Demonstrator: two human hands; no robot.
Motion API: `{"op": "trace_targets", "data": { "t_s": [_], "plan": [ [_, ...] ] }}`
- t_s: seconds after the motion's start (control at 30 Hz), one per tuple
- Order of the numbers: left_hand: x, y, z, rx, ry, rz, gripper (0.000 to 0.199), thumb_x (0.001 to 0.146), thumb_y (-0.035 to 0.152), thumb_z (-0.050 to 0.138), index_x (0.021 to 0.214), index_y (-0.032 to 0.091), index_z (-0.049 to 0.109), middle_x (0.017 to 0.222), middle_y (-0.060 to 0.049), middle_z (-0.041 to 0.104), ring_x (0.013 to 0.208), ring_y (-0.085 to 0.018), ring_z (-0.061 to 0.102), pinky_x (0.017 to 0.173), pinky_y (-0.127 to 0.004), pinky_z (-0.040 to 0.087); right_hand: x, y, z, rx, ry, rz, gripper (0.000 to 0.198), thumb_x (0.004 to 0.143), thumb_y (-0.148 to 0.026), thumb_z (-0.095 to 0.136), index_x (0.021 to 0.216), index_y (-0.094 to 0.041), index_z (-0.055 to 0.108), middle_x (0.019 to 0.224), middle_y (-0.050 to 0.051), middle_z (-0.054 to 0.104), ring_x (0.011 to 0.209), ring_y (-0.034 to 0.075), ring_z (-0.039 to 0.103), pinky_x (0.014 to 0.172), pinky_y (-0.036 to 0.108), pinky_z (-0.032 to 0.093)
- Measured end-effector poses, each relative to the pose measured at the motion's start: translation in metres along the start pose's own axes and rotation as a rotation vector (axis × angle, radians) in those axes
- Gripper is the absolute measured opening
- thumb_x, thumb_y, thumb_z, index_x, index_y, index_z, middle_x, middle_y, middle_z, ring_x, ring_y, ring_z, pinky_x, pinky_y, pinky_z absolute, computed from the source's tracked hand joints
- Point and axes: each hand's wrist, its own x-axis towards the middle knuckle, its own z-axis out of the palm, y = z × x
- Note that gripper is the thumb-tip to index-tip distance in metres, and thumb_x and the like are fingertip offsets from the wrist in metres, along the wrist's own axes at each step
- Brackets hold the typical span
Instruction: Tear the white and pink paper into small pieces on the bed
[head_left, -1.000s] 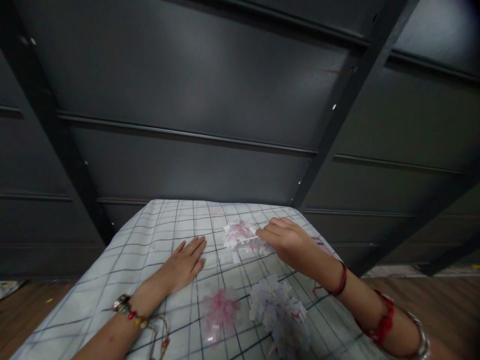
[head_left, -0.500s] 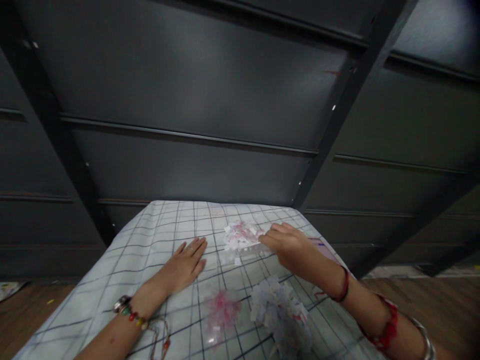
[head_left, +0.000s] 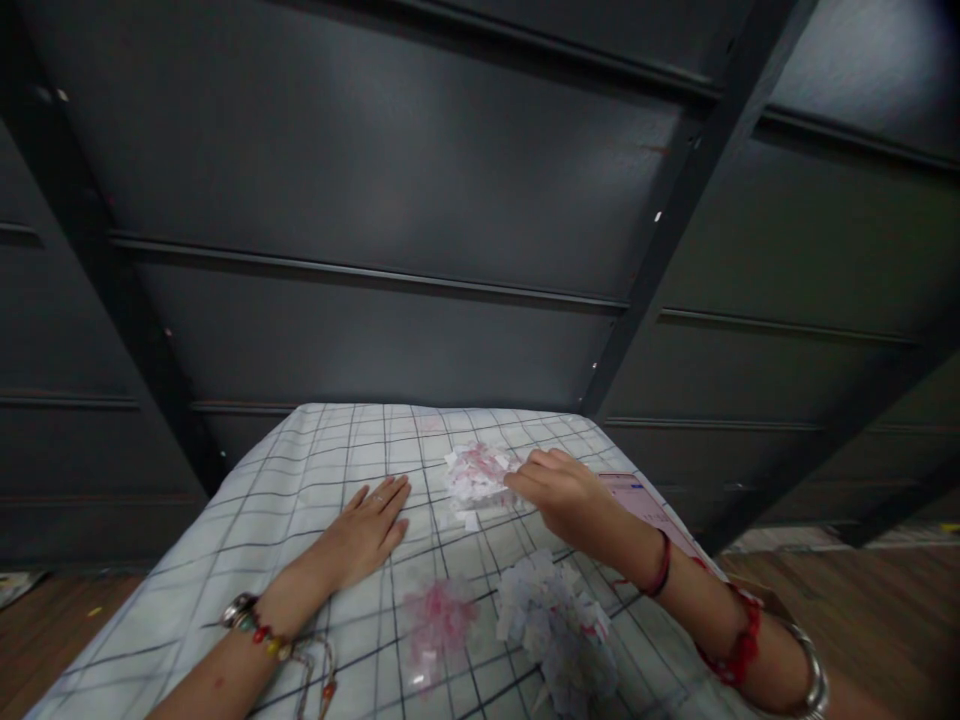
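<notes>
My left hand [head_left: 364, 535] lies flat on a white checked cloth [head_left: 337, 440], fingers stretched out and holding nothing. My right hand [head_left: 559, 490] is closed in a pinch at the right edge of a pile of small white and pink scraps [head_left: 476, 472]; whatever is between its fingertips is hidden. Nearer to me, a loose heap of clear and pink pieces [head_left: 439, 618] lies on the cloth. To its right is a larger heap of whitish, paper-like scraps [head_left: 544, 610].
A flat pink panel, like a phone or tablet screen [head_left: 652, 510], lies partly behind my right forearm. A dark metal panel wall [head_left: 390, 330] rises beyond the table's far edge. Wooden floor [head_left: 885, 590] shows on both sides.
My right hand has shifted a little left, closer against the scrap pile, and more of the pink panel shows. My left hand stays in place on the cloth.
</notes>
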Motion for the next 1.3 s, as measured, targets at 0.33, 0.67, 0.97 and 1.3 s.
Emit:
{"op": "trace_targets", "data": {
  "t_s": [0.33,0.67,0.97,1.3],
  "plan": [
    [-0.001,0.004,-0.003,0.037,-0.044,-0.023,0.056,0.091,0.036,0.021,0.139,0.007,0.026,0.146,-0.012,0.022,0.134,-0.024,0.018,0.108,-0.044,0.018,-0.018,0.004,-0.016,-0.023,-0.084,0.112,0.034,0.066,0.008,0.039,0.08,-0.019,0.054,0.069,0.0,0.055,0.07,0.015,0.045,0.065,0.028,0.03],
    [0.0,0.001,-0.001,0.014,0.0,0.003,0.054,0.091,0.036,0.022,0.138,0.01,0.03,0.145,-0.013,0.025,0.133,-0.025,0.022,0.107,-0.045,0.02,-0.023,0.005,-0.006,-0.004,-0.1,0.108,0.032,0.069,0.007,0.039,0.08,-0.019,0.054,0.069,0.0,0.055,0.07,0.015,0.045,0.065,0.028,0.031],
    [-0.001,0.002,-0.003,-0.003,-0.008,-0.007,0.055,0.091,0.036,0.022,0.138,0.009,0.029,0.145,-0.012,0.025,0.133,-0.025,0.021,0.107,-0.045,0.019,-0.008,0.002,-0.001,0.004,-0.075,0.078,0.033,0.069,0.007,0.04,0.082,-0.018,0.056,0.071,0.001,0.057,0.072,0.016,0.046,0.067,0.029,0.031],
    [-0.001,0.004,-0.004,0.001,-0.033,-0.028,0.055,0.091,0.036,0.022,0.139,0.01,0.027,0.146,-0.011,0.023,0.134,-0.024,0.019,0.108,-0.044,0.018,-0.015,0.005,-0.005,-0.011,-0.074,0.085,0.034,0.067,0.008,0.038,0.079,-0.018,0.055,0.069,0.001,0.056,0.071,0.016,0.045,0.067,0.029,0.03]
  ]
}}
